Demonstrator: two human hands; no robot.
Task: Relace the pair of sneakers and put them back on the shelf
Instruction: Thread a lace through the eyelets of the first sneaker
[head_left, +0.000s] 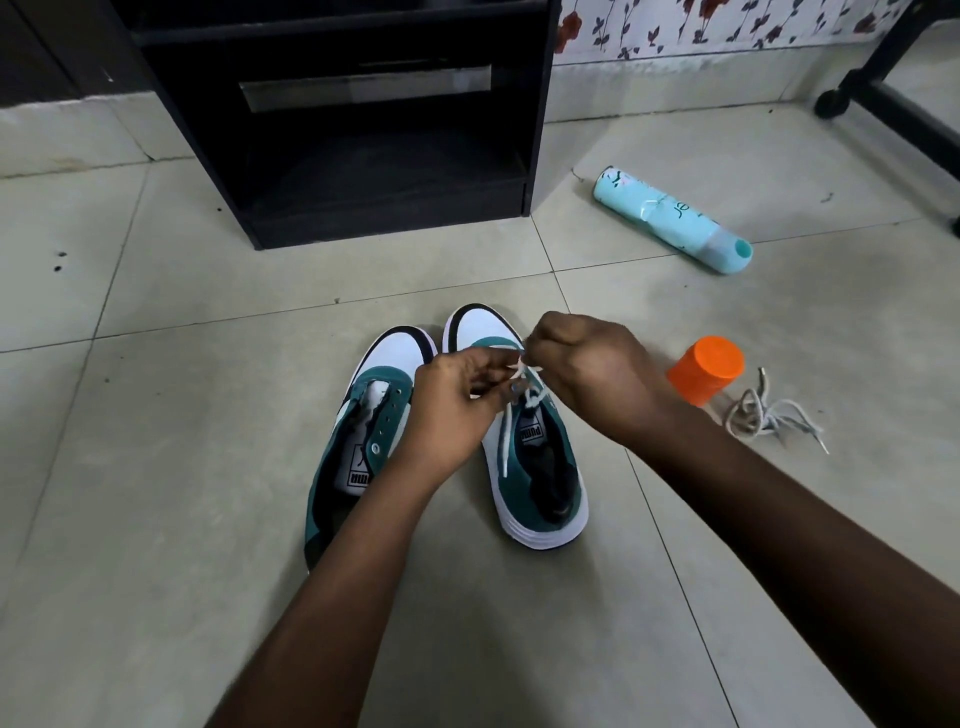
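Two green-and-white sneakers stand side by side on the tiled floor, toes pointing away from me. The left sneaker (363, 441) has bare eyelets and no lace. A white lace (511, 415) is partly threaded through the right sneaker (535, 467). My left hand (452, 410) pinches one strand of that lace above the eyelets. My right hand (587, 369) is curled around the other strand over the shoe's front. A second loose lace (769, 415) lies in a heap on the floor to the right.
A black shelf unit (353, 130) with an open lower compartment stands just beyond the shoes. A teal bottle (670, 218) lies on its side at the right. An orange-capped container (706, 369) sits beside the loose lace. A black wheeled frame (883, 93) is at the far right.
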